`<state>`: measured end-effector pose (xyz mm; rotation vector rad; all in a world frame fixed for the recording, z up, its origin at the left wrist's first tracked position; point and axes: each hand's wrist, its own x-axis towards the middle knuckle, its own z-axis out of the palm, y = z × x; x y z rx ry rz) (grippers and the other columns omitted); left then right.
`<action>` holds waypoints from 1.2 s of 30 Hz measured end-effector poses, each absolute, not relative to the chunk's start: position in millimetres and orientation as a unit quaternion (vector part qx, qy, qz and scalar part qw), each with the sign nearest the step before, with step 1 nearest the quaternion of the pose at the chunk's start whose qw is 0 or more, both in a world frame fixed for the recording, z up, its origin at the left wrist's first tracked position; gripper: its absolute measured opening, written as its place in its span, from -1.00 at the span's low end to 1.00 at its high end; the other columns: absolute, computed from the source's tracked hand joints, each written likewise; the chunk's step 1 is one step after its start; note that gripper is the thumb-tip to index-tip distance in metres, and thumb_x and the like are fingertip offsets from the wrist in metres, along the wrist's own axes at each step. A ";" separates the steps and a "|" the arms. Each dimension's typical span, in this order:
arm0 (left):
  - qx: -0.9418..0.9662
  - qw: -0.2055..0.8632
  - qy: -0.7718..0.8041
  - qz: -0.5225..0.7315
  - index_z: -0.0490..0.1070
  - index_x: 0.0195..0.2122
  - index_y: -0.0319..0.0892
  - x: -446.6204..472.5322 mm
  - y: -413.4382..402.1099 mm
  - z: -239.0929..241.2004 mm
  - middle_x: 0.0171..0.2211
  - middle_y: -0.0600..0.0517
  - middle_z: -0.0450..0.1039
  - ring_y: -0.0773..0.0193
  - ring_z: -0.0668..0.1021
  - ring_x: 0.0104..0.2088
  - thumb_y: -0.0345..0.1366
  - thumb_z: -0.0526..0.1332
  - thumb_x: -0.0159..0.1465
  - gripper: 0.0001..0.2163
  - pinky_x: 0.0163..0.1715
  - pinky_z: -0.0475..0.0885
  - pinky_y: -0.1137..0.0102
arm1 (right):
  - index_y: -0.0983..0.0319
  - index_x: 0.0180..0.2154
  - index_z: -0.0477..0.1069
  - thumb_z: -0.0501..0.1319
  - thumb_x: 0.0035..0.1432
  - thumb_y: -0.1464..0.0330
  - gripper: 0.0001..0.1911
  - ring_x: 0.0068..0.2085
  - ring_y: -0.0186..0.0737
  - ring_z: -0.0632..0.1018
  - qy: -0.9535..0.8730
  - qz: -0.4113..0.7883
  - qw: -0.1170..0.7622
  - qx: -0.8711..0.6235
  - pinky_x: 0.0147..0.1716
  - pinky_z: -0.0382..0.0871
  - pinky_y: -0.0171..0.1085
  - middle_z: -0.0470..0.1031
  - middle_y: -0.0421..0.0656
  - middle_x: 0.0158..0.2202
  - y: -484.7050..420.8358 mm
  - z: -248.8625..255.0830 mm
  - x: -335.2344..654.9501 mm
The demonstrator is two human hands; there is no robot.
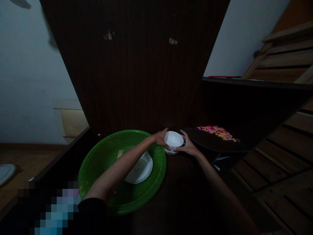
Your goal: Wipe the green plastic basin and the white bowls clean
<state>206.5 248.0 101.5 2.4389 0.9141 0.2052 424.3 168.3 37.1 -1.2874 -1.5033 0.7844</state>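
Note:
A white bowl [174, 139] sits between my two hands, right of the big green basin, and another bowl [170, 151] with a patterned side shows just beneath it. My left hand [161, 137] grips the upper bowl's left side, its forearm crossing over the basin. On the right side of that bowl, my right hand [188, 144] has thumb and fingers curved round the wall. Inside the green basin [97, 166] lie a white plate [143, 169], partly covered by my left arm, and some light chopsticks [120, 154].
Behind the bowls rises a dark wooden panel [137, 81]. Pink and yellow pieces [218, 132] lie on a dark shelf to the right. Wooden slats [276, 163] stand farther right. A low dark edge [49, 169] runs along the left, with a pixelated patch near the bottom.

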 end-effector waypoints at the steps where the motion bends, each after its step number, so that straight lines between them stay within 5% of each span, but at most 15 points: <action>1: 0.901 0.258 0.340 0.076 -0.27 0.43 -0.33 206.6 247.8 101.1 0.41 -0.38 -0.05 -0.15 0.19 0.37 -0.08 0.53 -0.19 0.29 0.30 0.19 0.19 | 0.16 0.39 -0.15 0.59 -0.35 0.22 0.38 0.22 0.10 0.40 -0.616 0.326 0.486 -0.527 0.29 0.14 0.10 0.31 0.07 0.23 168.3 36.0 424.6; 11: 0.902 0.231 0.360 0.061 -0.24 0.42 -0.31 201.0 247.1 104.1 0.36 -0.38 0.09 -0.15 0.31 0.31 0.10 0.49 -0.17 0.28 0.22 0.30 0.21 | 0.07 0.36 -0.05 0.57 -0.29 0.20 0.25 0.32 0.00 0.27 -0.558 0.381 0.513 -0.529 0.34 0.03 0.02 0.19 -0.03 0.32 161.7 28.1 421.1; 15: 0.903 0.215 0.360 0.090 -0.04 0.39 -0.29 190.5 246.0 110.4 0.27 -0.31 0.31 -0.06 0.45 0.22 0.23 0.30 0.08 0.01 0.15 0.36 0.25 | -0.05 0.26 0.12 0.34 0.04 0.00 -0.19 0.33 0.00 0.26 -0.457 0.435 0.536 -0.560 0.20 0.28 0.08 0.18 -0.10 0.35 154.5 27.9 413.4; 20: 0.907 0.160 0.357 0.159 0.30 0.21 -0.23 166.4 244.3 120.9 0.15 -0.15 0.46 0.12 0.51 0.14 0.08 0.07 0.35 -0.44 0.11 0.38 0.34 | -0.06 0.16 0.21 0.10 0.24 0.03 -0.52 0.19 0.00 0.44 -0.355 0.491 0.556 -0.570 -0.05 0.50 0.01 0.25 -0.15 0.31 150.2 27.1 403.8; 26: 0.892 0.079 0.411 0.172 0.43 0.00 -0.21 115.3 237.5 125.6 0.03 -0.13 0.48 0.12 0.50 0.09 -0.23 0.03 0.43 -0.73 0.13 0.38 0.18 | -0.02 0.12 0.20 0.11 0.21 0.08 -0.54 0.16 -0.01 0.45 -0.320 0.476 0.557 -0.600 -0.09 0.54 -0.06 0.26 -0.13 0.29 148.2 25.3 397.0; 32: 0.874 0.072 0.477 0.056 0.40 0.07 -0.18 57.2 220.4 102.1 0.04 -0.10 0.44 0.14 0.55 -0.05 -0.16 0.22 0.36 -0.68 -0.06 0.52 0.12 | -0.02 0.13 0.21 0.20 0.14 0.07 -0.47 0.17 0.06 0.44 -0.289 0.483 0.543 -0.623 -0.18 0.61 -0.01 0.12 -0.11 0.37 143.1 30.9 390.3; 36: 0.861 0.092 0.500 -0.013 0.38 0.09 -0.18 31.8 213.1 83.1 0.06 -0.11 0.43 0.12 0.54 -0.03 -0.17 0.22 0.36 -0.67 -0.06 0.52 0.12 | 0.07 0.20 0.15 0.20 0.13 0.08 -0.36 0.03 0.15 0.56 -0.257 0.510 0.522 -0.633 -0.37 0.64 -0.02 0.15 0.08 0.34 142.7 37.4 385.3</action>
